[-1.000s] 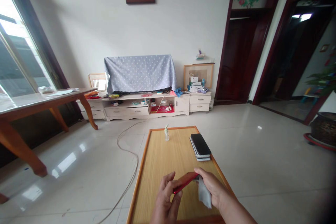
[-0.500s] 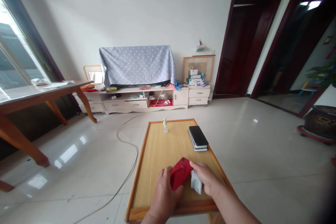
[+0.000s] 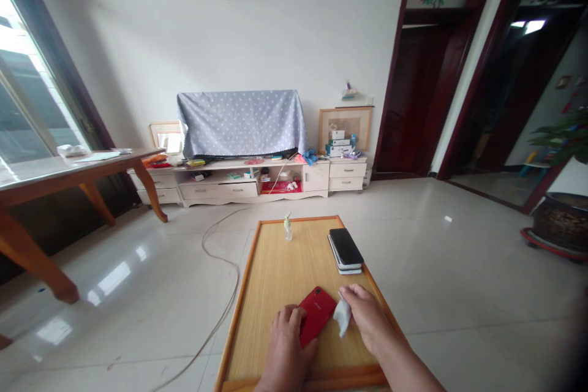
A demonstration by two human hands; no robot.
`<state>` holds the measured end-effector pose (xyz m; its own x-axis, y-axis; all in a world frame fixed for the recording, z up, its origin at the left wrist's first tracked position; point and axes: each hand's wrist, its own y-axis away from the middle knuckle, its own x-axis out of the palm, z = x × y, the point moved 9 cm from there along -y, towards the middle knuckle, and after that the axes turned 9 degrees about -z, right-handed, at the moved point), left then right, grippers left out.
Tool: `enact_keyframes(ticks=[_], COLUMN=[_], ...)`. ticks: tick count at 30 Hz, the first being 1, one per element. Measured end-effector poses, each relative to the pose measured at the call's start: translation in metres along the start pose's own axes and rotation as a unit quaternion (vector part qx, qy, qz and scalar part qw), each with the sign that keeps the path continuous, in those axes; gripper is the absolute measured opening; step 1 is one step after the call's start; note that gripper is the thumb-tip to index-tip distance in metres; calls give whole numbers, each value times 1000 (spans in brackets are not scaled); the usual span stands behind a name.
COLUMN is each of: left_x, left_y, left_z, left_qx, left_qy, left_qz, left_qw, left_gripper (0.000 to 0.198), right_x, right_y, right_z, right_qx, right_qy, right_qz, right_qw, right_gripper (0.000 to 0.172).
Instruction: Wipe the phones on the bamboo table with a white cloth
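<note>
A red smartphone (image 3: 318, 311) shows its back, with a camera at the top corner, low over the near part of a small wooden table (image 3: 275, 269). My left hand (image 3: 290, 343) is closed round its left edge, fingers on one side and thumb near the bottom. Just right of the phone, my right hand (image 3: 362, 312) pinches a crumpled light grey cloth (image 3: 342, 315), which hangs down from the fingertips, apart from the phone. Whether the phone touches the tabletop I cannot tell.
Several stacked phones (image 3: 345, 250), a black one on top, lie at the table's right edge. A small pump bottle (image 3: 288, 228) stands near the far edge. A cable (image 3: 236, 282) runs along the floor at left. A low cabinet (image 3: 220, 191) lines the wall.
My right hand has let go of the phone's upper right edge and moved slightly right with the cloth. The phone has tipped flatter in my left hand. The view has tilted up a little.
</note>
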<state>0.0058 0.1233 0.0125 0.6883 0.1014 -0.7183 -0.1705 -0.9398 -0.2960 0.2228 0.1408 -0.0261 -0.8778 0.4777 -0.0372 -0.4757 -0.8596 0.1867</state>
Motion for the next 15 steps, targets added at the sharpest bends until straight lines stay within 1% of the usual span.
enact_keyframes(ticks=[3, 6, 9, 12, 15], left_x=[1, 1, 0, 0, -1], left_y=[0, -1, -2, -1, 0], left_z=[-1, -3, -4, -3, -3], left_qx=[4, 19, 30, 23, 24], left_qy=[-13, -12, -16, -36, -56], left_qz=[14, 18, 20, 28, 26], left_qw=[1000, 1000, 999, 999, 998], left_gripper=[47, 48, 47, 47, 47], right_x=[4, 10, 19, 27, 28], right_y=[7, 13, 16, 17, 18], right_z=[9, 17, 18, 14, 12], right_qx=[-12, -44, -74, -103, -140], right_qy=[-14, -20, -2, 42, 102], right_qz=[8, 20, 43, 71, 81], right_qw=[1000, 999, 996, 991, 982], right_gripper=[42, 47, 50, 46, 38])
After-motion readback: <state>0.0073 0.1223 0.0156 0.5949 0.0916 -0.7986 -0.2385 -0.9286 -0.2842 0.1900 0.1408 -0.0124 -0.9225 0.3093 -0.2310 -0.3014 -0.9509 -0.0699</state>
